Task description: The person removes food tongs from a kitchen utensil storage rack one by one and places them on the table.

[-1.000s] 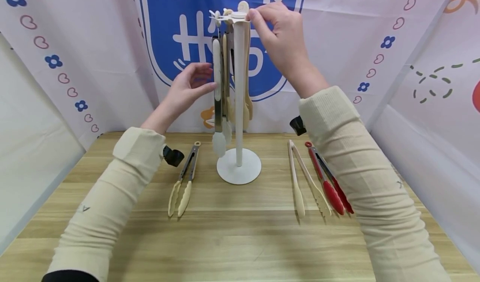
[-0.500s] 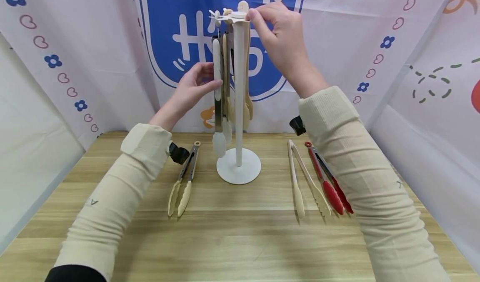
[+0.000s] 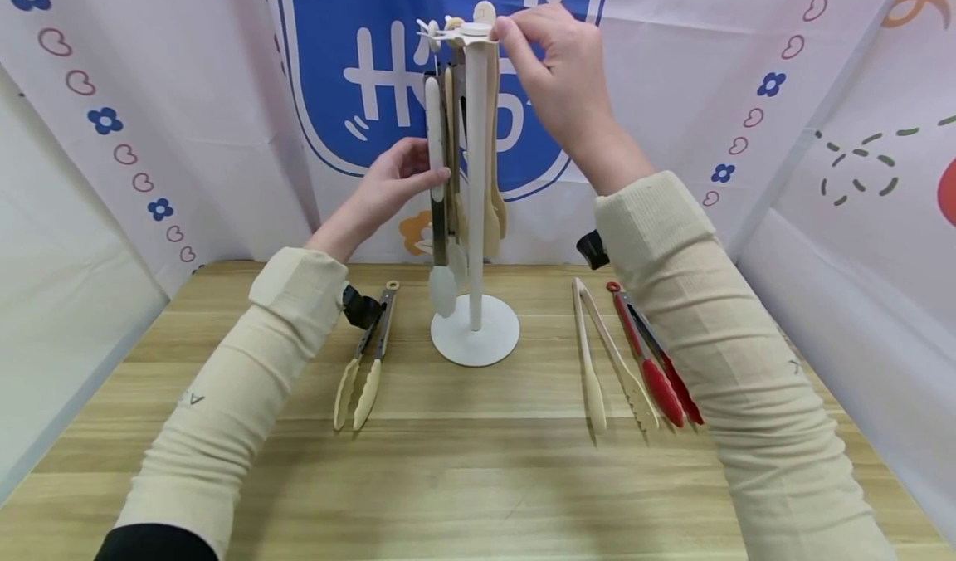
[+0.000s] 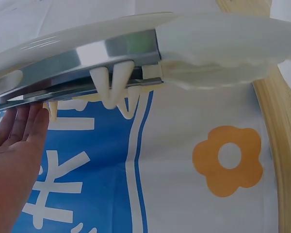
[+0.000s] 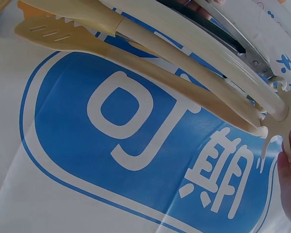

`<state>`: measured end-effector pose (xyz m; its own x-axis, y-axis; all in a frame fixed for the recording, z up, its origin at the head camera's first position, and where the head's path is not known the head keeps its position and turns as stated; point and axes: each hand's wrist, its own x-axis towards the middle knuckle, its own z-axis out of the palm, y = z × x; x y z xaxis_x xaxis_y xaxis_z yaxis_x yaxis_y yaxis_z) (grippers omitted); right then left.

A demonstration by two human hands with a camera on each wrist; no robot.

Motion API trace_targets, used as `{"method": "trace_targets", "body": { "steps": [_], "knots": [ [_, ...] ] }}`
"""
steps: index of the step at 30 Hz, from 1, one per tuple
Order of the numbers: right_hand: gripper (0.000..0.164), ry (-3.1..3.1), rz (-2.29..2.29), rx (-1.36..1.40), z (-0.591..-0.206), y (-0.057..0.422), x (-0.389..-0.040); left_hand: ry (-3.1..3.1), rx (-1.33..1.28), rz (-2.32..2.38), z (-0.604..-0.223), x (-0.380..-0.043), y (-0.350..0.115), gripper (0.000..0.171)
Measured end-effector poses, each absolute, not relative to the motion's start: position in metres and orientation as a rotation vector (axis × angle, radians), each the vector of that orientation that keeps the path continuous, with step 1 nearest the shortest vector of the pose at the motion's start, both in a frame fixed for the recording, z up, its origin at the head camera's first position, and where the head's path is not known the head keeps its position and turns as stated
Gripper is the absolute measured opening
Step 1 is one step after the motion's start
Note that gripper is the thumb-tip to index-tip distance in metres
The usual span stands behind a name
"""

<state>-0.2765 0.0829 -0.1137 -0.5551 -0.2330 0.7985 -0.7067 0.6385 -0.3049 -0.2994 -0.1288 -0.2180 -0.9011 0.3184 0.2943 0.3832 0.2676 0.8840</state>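
A white stand (image 3: 476, 196) holds several tongs hanging from hooks at its top. On its left side hang white-tipped tongs (image 3: 443, 291) with white grips and metal arms. My left hand (image 3: 392, 181) grips them at the handle, thumb in front and fingers behind; the left wrist view shows their pale scalloped heads (image 4: 218, 46) beyond the fingers. My right hand (image 3: 563, 75) pinches the hook rim at the stand's top between thumb and fingers. Beige tongs (image 5: 165, 53) with a slotted head hang behind the pole in the right wrist view.
Cream-tipped tongs (image 3: 369, 391) lie spread on the wooden table (image 3: 478, 486) left of the stand's round base (image 3: 502, 341). To the right lie beige tongs (image 3: 592, 378) and red tongs (image 3: 660, 387), near my right sleeve. A printed cloth (image 3: 657, 88) hangs behind.
My left hand has moved right and taken hold of the hanging white-tipped tongs, which have swung slightly to the right. My right hand has stayed at the stand's top.
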Motion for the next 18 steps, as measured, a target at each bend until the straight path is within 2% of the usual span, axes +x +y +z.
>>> {"method": "trace_targets", "body": {
  "steps": [9, 18],
  "knots": [
    [0.031, -2.116, 0.803, 0.719, -0.1137, 0.0824, -0.2758, -2.464, -0.691, -1.736, -0.2207, -0.2978, -0.1311, 0.041],
    [0.03, -2.114, 0.809, 0.721, -0.1139, 0.0825, -0.2763, -2.451, -0.719, -1.824, -0.2254, -0.2955, -0.1331, 0.041]
  ]
}}
